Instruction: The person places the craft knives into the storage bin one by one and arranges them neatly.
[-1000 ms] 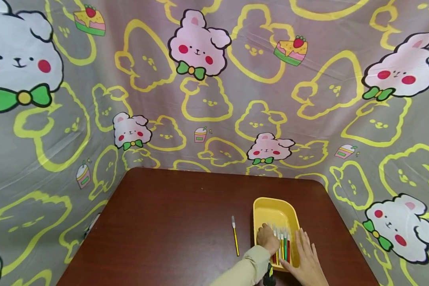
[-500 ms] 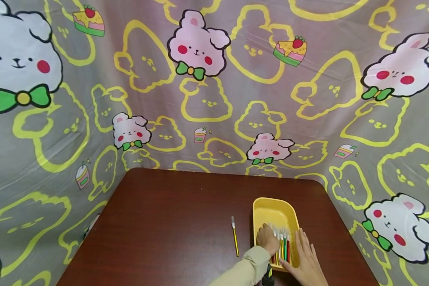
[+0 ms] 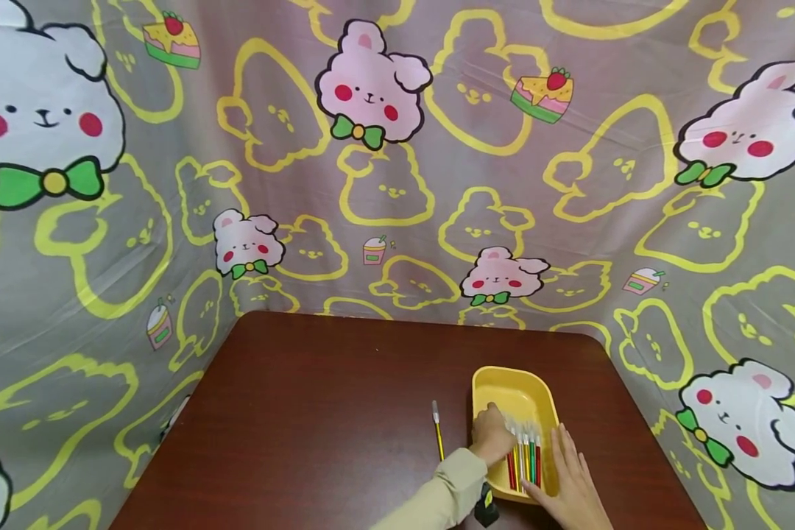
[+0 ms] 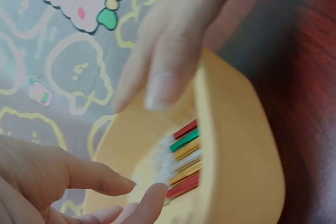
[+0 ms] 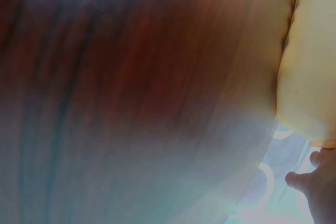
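My left hand [image 3: 493, 434] reaches down into the yellow tray [image 3: 517, 379], at the left of a row of slim pen-shaped sticks [image 3: 525, 464]. These have metallic red, gold, silver and green barrels and clear caps. In the left wrist view, the left thumb and index finger [image 4: 107, 179] stand slightly apart beside the caps, nothing visible between them. My right hand [image 3: 575, 478] lies along the tray's right wall, fingers extended, its thumb over the near rim. One similar gold stick [image 3: 439, 434] lies on the table left of the tray, its lower end behind my left sleeve.
The dark brown table [image 3: 318, 412] runs back to a patterned cloth [image 3: 384, 177] that also hangs on both sides. A small black device [image 3: 486, 506] is by the left wrist, at the tray's near edge. Blurred tabletop [image 5: 136, 77] fills most of the right wrist view.
My left hand has shifted slightly left and away from me inside the tray, uncovering more of the row. The left sleeve now overlaps the loose stick's lower end. My right hand stays at the rim.
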{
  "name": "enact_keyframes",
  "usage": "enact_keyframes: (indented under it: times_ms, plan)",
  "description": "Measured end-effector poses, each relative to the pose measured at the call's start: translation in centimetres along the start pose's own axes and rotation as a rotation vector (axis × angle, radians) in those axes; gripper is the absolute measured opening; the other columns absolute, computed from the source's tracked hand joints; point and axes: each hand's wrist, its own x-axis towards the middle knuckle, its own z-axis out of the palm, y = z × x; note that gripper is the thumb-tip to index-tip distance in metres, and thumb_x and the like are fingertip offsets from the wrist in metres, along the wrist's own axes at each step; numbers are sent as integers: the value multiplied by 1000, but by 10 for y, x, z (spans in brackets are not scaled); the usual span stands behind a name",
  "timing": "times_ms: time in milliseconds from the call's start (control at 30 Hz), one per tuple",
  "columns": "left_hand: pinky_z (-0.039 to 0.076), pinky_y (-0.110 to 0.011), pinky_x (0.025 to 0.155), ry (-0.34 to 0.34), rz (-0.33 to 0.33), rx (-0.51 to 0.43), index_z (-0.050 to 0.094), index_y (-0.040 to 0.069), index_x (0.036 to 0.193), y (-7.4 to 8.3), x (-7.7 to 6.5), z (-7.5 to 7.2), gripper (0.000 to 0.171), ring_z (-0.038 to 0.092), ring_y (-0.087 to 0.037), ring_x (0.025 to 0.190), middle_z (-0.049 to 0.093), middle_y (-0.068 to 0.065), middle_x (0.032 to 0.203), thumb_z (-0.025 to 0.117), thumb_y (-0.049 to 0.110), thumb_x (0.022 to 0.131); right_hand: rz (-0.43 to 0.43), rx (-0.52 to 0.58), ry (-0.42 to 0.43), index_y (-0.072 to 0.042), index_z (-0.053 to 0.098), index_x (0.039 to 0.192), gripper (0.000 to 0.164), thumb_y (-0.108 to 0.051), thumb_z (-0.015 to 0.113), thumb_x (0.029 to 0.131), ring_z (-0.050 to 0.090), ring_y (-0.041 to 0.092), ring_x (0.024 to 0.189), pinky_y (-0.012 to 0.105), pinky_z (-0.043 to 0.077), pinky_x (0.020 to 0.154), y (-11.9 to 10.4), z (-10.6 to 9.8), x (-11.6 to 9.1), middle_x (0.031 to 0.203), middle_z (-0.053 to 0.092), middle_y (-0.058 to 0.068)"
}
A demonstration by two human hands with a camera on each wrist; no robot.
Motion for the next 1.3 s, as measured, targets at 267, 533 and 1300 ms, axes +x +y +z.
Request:
enact_keyframes:
  times_ms: [267,533,1300]
  plan:
    - [45,-29,47,41,114,-111,55,11,85,-37,25,19,31,53,-17,54,52,-1,67,78,0,69,-21,6,16,5,22,165,114,-47,84,84,10,26,161,63,15,125,0,1,1,172,16,24]
    - [51,-34,50,92,145,-205,64,12,88,-18,4,-35,20,59,-17,61,60,0,73,79,4,78,-5,10,-5,4,20,165,114,-46,84,85,25,44,155,50,5,129,0,0,1,173,12,23]
    - [54,-41,66,290,74,-90,58,15,73,-65,4,-59,20,63,-28,67,57,0,67,77,7,72,23,66,-31,3,16,166,114,-45,83,88,31,55,148,56,3,128,2,2,2,177,2,15]
